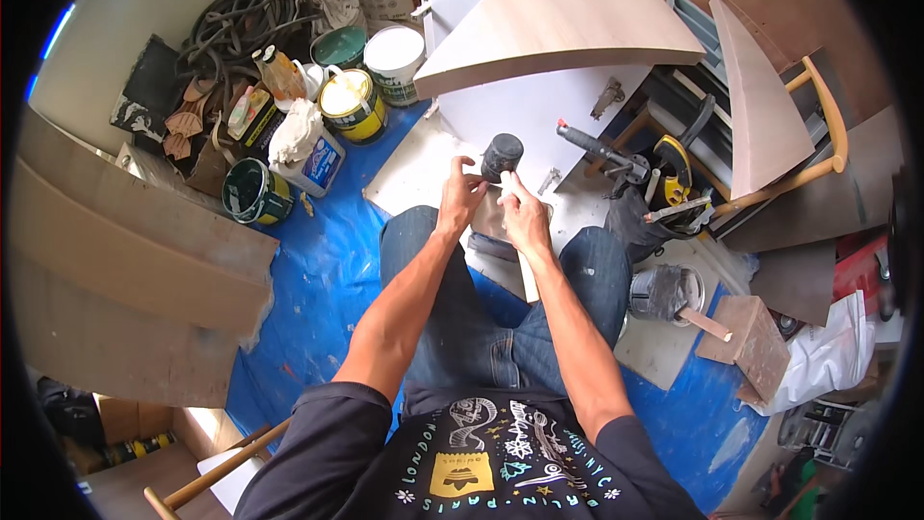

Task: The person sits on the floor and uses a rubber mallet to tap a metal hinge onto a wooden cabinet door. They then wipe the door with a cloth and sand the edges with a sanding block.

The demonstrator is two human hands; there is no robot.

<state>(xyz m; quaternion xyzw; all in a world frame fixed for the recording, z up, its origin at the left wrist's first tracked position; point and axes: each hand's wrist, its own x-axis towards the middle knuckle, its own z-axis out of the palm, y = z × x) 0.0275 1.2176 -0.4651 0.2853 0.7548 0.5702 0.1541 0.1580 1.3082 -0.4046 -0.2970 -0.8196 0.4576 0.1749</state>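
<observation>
My right hand (525, 217) is closed round a mallet with a black head (501, 156), gripping it just below the head. The pale handle (528, 279) sticks out below that hand, toward me. Right beside the head, my left hand (463, 195) has its thumb and fingers drawn together. Whatever they pinch is too small or hidden to make out. Between my knees, under both hands, is a brown and grey block-like piece (493, 247), partly covered by the right hand. A whitish board (409, 169) lies beneath it.
A large curved wooden panel (568, 14) stands ahead by a white door panel (539, 116). Paint tubs (395, 63) and a filler tub (313, 159) crowd the far left. A tool bag (640, 217) and a tin (664, 294) are at right. Blue sheeting (318, 274) covers the floor.
</observation>
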